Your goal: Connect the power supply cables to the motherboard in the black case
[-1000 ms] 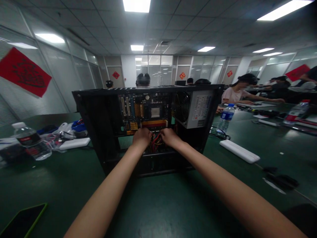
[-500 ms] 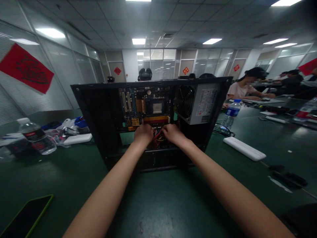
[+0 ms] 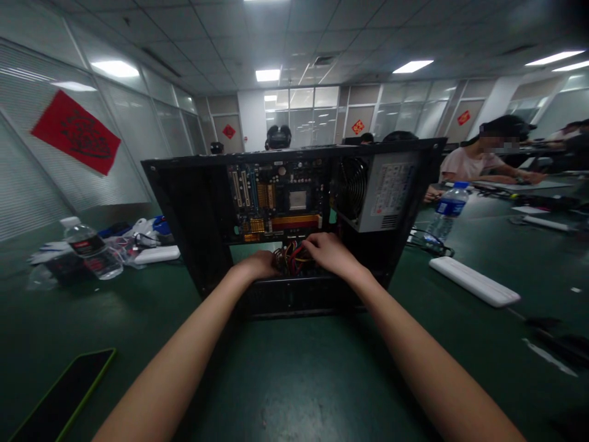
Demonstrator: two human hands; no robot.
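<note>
An open black computer case point(image 3: 184, 209) lies on its side on the green table point(image 3: 294, 380), showing a motherboard point(image 3: 276, 199) and a grey power supply point(image 3: 384, 190) with a fan. A bundle of red, yellow and black cables point(image 3: 292, 258) sits in the case's lower front. My left hand point(image 3: 255, 267) rests curled at the case's front edge beside the cables. My right hand point(image 3: 329, 252) reaches into the cables with fingers bent around them.
A phone with a green rim point(image 3: 59, 399) lies near left. A water bottle point(image 3: 89, 248) and bags lie at left, another bottle point(image 3: 446, 212) and a white strip point(image 3: 473, 281) at right. Other people sit at the table's far right and behind the case.
My left hand has dropped from the motherboard's lower edge to the case's front rim. My right hand stays in the cables. The view has shifted slightly left.
</note>
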